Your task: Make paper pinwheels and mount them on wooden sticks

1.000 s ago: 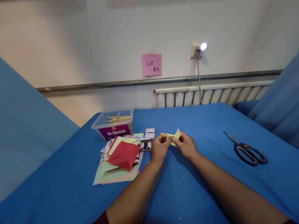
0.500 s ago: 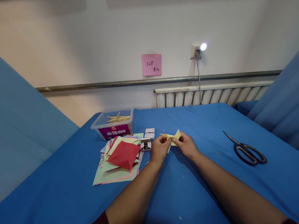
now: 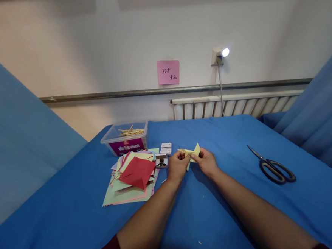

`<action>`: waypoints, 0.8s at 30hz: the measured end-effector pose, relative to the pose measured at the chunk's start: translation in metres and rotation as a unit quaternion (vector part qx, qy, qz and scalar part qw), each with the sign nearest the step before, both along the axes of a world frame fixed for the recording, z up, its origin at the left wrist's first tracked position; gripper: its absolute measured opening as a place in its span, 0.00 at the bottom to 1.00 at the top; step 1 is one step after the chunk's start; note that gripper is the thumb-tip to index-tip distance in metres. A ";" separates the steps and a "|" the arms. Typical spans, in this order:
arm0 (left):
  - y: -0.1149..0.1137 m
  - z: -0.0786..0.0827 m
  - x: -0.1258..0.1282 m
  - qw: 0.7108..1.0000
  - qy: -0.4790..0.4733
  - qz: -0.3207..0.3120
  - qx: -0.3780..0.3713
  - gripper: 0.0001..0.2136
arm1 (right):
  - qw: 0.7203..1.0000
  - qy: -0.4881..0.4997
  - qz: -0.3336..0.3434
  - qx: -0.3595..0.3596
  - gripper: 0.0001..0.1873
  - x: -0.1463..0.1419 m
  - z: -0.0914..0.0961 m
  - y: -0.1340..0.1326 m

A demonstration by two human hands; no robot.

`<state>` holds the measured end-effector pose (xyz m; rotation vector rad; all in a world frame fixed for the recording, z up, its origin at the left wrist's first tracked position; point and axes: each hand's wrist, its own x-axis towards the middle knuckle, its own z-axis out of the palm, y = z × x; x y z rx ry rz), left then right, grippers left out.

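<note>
A yellow paper pinwheel (image 3: 194, 152) with bent-in corners is pinched between both hands above the blue cloth. My left hand (image 3: 178, 165) grips its left and near part, fingers curled and thumb near the centre. My right hand (image 3: 207, 162) is closed on its right side, the thumb also pressed near the middle. Whether a pin is at the centre is hidden by the thumbs. Left of my left hand stands an open small box (image 3: 161, 161) with small dark metallic pieces in it. Beside that lies a stack of coloured paper, a red square (image 3: 138, 172) on top.
A clear plastic tub (image 3: 146, 138) of thin wooden sticks (image 3: 131, 132) stands at the back left. Two small white boxes (image 3: 166, 148) sit near it. Black-handled scissors (image 3: 272, 166) lie on the right. Behind the table are a radiator (image 3: 201, 108) and a wall rail.
Almost nothing differs. Both hands keep their hold on the yellow pinwheel, with only a slight shift of fingers.
</note>
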<state>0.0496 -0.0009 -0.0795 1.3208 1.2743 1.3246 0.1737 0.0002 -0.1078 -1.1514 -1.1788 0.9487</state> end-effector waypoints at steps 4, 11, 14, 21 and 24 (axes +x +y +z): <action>-0.001 0.001 0.000 1.000 -0.005 -0.001 0.001 0.09 | 1.000 -0.014 -0.019 -0.009 0.11 0.000 0.007 -0.004; -0.005 0.007 0.001 1.000 0.008 0.000 -0.001 0.07 | 0.999 -0.034 -0.025 -0.009 0.08 0.000 0.014 -0.009; -0.005 0.007 0.002 1.000 0.002 -0.001 -0.001 0.07 | 0.999 -0.039 -0.029 -0.006 0.08 0.000 0.012 -0.008; -0.001 0.002 0.002 1.000 -0.001 -0.001 0.003 0.09 | 0.998 -0.044 -0.035 -0.005 0.11 -0.001 0.003 -0.003; -0.001 0.001 0.002 1.000 -0.007 0.000 0.000 0.09 | 0.999 -0.031 -0.027 0.004 0.13 -0.001 0.001 -0.002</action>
